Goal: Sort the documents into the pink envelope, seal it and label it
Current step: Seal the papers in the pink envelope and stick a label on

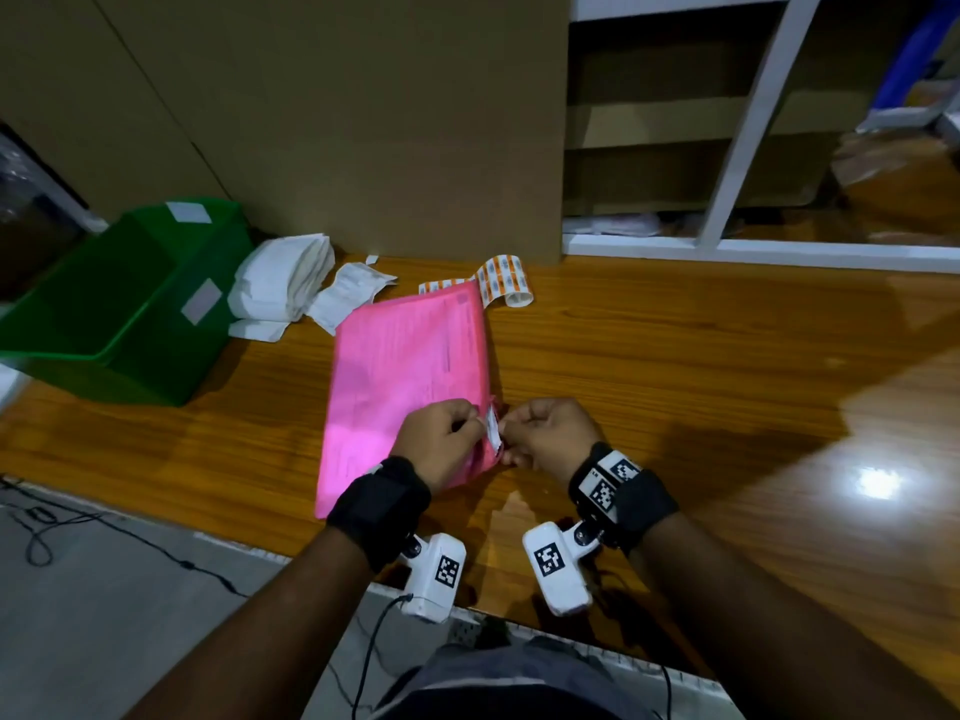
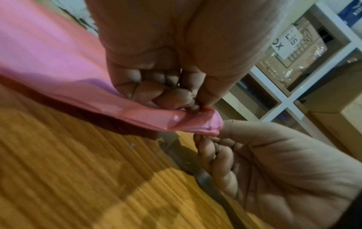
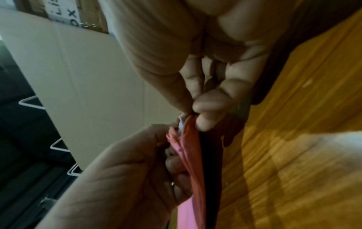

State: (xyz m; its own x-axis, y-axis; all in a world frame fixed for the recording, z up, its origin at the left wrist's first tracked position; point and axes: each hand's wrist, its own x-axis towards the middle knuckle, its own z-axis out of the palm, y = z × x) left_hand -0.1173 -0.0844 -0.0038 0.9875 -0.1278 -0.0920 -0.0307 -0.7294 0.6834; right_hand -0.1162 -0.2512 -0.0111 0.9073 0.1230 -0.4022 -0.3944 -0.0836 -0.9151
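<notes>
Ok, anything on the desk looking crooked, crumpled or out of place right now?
Mostly the pink envelope: it lies askew, and its near right corner is bunched where the left hand and right hand pinch it around a white strip. The sticker roll trails unrolled behind it.

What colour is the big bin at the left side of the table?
The bin is green, with pale rectangular labels on it. The head view shows it best.
</notes>
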